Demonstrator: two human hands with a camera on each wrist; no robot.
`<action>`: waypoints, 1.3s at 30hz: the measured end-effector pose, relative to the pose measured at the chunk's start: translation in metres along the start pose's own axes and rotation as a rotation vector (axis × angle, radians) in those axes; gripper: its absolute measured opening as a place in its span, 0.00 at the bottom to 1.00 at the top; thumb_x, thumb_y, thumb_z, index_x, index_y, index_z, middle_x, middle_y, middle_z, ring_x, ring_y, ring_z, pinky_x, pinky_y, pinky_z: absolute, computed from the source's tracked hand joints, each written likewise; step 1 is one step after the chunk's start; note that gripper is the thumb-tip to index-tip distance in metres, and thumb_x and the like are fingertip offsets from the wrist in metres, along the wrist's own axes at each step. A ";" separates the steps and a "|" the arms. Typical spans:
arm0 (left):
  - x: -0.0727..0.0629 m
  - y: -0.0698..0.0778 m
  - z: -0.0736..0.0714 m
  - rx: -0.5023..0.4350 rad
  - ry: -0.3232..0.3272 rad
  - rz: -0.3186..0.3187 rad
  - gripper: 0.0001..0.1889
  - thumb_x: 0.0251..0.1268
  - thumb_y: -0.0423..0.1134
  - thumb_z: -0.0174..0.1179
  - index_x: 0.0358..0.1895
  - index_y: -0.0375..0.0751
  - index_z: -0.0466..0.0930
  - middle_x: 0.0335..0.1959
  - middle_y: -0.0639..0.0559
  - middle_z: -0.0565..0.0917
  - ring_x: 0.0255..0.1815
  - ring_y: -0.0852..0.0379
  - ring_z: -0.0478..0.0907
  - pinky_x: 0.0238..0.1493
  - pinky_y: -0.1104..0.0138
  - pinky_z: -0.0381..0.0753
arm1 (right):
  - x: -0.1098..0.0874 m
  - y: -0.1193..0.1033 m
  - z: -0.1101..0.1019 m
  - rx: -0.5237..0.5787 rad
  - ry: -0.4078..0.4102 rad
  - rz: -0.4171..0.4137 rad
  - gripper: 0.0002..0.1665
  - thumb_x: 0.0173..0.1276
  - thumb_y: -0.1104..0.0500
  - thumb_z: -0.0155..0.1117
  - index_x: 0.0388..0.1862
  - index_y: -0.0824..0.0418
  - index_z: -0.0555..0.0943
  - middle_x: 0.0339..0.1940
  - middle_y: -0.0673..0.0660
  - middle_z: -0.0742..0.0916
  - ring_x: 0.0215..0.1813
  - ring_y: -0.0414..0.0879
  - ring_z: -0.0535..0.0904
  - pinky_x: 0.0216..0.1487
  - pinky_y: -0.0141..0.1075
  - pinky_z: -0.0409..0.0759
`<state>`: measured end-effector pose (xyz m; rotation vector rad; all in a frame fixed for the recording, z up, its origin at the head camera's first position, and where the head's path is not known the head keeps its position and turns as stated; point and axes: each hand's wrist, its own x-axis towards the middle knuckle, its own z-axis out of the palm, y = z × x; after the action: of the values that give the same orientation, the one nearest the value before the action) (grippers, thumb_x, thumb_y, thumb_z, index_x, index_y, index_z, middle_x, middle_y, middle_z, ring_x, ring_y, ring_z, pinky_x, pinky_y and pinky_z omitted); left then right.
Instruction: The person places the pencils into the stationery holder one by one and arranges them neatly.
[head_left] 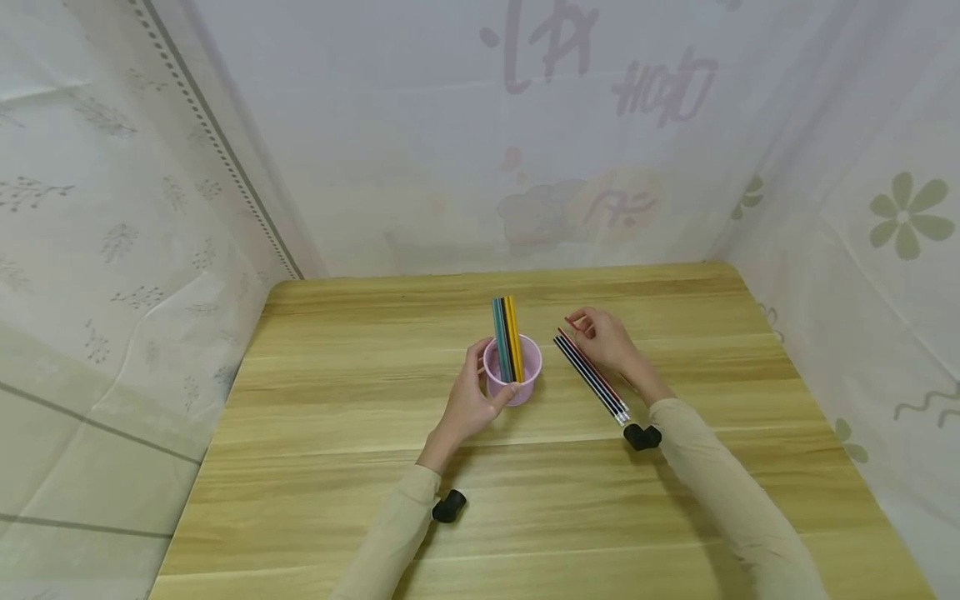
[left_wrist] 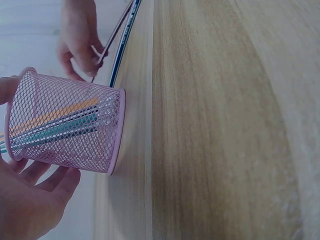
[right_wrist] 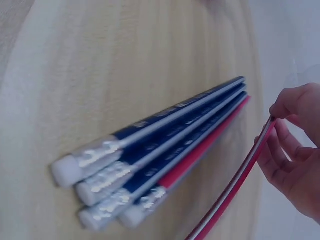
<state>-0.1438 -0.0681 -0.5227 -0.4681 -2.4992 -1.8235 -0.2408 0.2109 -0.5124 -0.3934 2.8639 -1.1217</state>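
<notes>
My left hand grips a pink mesh pencil cup, thumb at the near rim and fingers round its side. Teal pencils, black ones and yellow pencils lean together inside the cup. To its right, my right hand pinches a red pencil with a pale stripe, between thumb and forefinger near one end. Beside that hand several pencils lie in a row on the table: dark blue pencils and one red pencil, their white erasers toward me.
The wood-grain table has rounded far corners. Patterned curtains hang behind it and along both sides. A small black device sits at my left wrist and another black device at my right wrist, close to the eraser ends.
</notes>
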 end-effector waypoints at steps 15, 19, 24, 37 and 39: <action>0.000 -0.001 -0.002 0.020 -0.001 -0.004 0.46 0.59 0.39 0.73 0.77 0.45 0.54 0.74 0.42 0.69 0.73 0.43 0.69 0.74 0.52 0.72 | 0.003 -0.053 -0.021 0.036 0.062 -0.117 0.23 0.68 0.66 0.57 0.62 0.63 0.78 0.41 0.61 0.83 0.41 0.53 0.83 0.40 0.40 0.82; 0.000 0.000 -0.002 0.018 0.002 0.004 0.45 0.59 0.38 0.72 0.77 0.44 0.55 0.73 0.41 0.69 0.72 0.42 0.70 0.73 0.51 0.73 | 0.004 -0.069 -0.026 0.101 0.077 -0.119 0.24 0.69 0.66 0.56 0.64 0.63 0.76 0.42 0.61 0.82 0.42 0.53 0.82 0.38 0.38 0.81; 0.000 0.000 -0.001 0.018 0.003 0.007 0.45 0.59 0.39 0.73 0.76 0.44 0.55 0.74 0.41 0.68 0.72 0.43 0.70 0.73 0.52 0.73 | 0.005 -0.088 -0.034 0.174 0.129 -0.173 0.23 0.71 0.67 0.56 0.64 0.64 0.76 0.42 0.61 0.81 0.41 0.52 0.81 0.35 0.33 0.80; 0.000 -0.001 0.000 0.012 0.004 0.005 0.45 0.58 0.38 0.73 0.76 0.44 0.55 0.73 0.41 0.69 0.72 0.43 0.70 0.74 0.51 0.72 | 0.005 -0.132 -0.043 0.373 0.242 -0.251 0.21 0.73 0.66 0.60 0.64 0.63 0.76 0.41 0.60 0.80 0.40 0.48 0.79 0.33 0.24 0.78; 0.000 -0.001 0.000 0.014 0.001 -0.003 0.45 0.58 0.38 0.73 0.76 0.44 0.55 0.73 0.42 0.69 0.72 0.43 0.70 0.74 0.52 0.72 | 0.006 -0.138 -0.043 0.438 0.259 -0.249 0.22 0.72 0.68 0.60 0.64 0.65 0.75 0.41 0.61 0.80 0.40 0.47 0.79 0.32 0.23 0.78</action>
<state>-0.1436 -0.0682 -0.5239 -0.4637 -2.5113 -1.8058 -0.2217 0.1404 -0.3877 -0.6274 2.7012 -1.9195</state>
